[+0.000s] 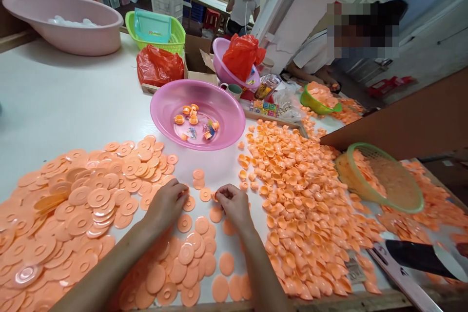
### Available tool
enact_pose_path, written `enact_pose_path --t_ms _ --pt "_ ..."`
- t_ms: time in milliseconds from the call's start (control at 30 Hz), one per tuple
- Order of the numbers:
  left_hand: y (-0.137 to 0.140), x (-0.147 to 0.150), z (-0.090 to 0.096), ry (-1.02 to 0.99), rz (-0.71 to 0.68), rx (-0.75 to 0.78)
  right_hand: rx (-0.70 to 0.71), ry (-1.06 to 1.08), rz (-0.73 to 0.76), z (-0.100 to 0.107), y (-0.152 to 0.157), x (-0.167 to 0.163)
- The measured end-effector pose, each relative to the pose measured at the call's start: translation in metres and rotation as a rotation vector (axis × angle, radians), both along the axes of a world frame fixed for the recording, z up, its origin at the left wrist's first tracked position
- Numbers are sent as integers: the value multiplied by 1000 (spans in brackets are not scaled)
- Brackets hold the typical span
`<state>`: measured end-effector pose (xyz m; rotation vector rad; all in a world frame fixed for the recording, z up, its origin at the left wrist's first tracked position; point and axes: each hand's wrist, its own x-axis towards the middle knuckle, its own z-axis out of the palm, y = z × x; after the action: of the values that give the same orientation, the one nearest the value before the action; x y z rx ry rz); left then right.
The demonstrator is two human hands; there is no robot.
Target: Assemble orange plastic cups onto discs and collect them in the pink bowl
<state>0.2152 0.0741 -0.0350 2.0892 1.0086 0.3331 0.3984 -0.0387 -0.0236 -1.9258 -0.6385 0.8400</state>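
Orange saucers (190, 253) lie under both hands, left (167, 203) and right (233, 203), each pinching one.

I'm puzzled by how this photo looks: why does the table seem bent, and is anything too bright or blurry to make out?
Head view: the wide lens curves the white table and tilts the background. Overhead light washes out the tabletop and leaves a sheen on the pink bowl. The left hand, right hand and orange discs are sharp; other people's faces are deliberately pixelated.
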Motion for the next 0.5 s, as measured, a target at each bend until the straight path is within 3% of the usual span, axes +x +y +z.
enact_pose_path --t_ms 300,400,500 --pt "-16 33 -1 77 -179 183 -51 -67 77 -8 20 -16" --pt "-12 33 -3 34 -204 139 -81 -214 122 -6 24 -17" --pt "-3 32 0 -54 -169 -12 -107 -328 179 -3 27 -16"
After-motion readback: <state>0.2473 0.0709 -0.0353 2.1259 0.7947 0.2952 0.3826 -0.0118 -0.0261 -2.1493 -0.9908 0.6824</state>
